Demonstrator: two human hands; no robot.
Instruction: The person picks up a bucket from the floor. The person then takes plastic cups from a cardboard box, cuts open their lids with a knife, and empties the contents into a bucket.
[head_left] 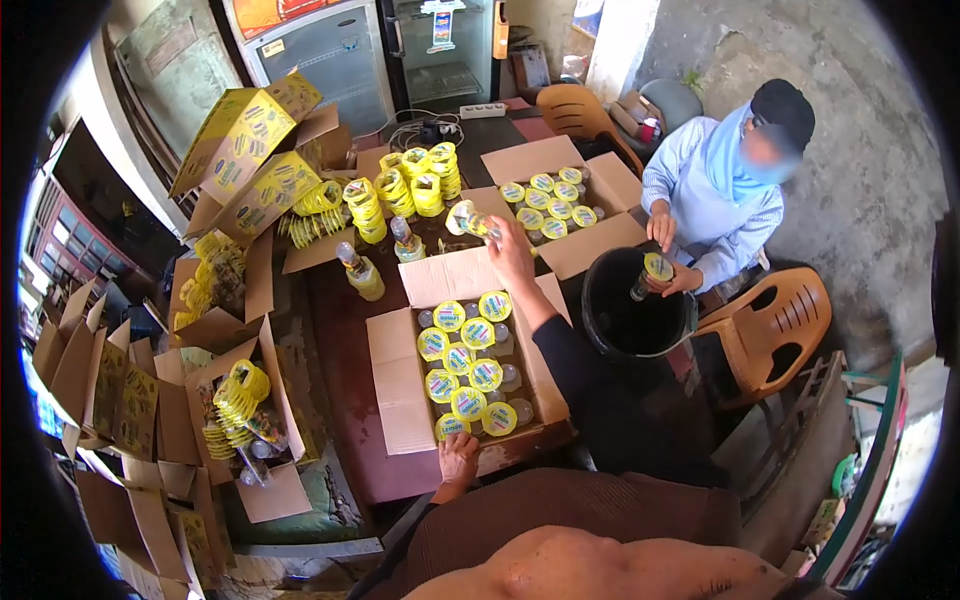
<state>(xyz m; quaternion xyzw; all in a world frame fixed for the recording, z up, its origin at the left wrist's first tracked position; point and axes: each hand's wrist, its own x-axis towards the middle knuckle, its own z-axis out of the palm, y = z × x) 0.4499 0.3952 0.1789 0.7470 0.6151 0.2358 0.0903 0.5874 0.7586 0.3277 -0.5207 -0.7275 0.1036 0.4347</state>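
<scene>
My right hand (512, 256) is closed on a clear jar with a yellow-rimmed label (470, 221), held tilted above the back edge of an open cardboard box (393, 385). That box holds several jars with yellow "Lemon" lids (458, 359). My left hand (459, 457) rests at the box's near left corner, by a yellow lid; its fingers are partly hidden. Two jars topped with smaller clear containers (364, 278) stand behind the box, left of my right hand. Stacks of yellow rings (427, 194) stand farther back.
A co-worker (715, 190) at the right holds a lidded jar (657, 268) over a black bucket (630, 300). Another open box of jars (535, 160) sits behind. Opened boxes (125, 395) crowd the left, with an orange chair (775, 320) at the right.
</scene>
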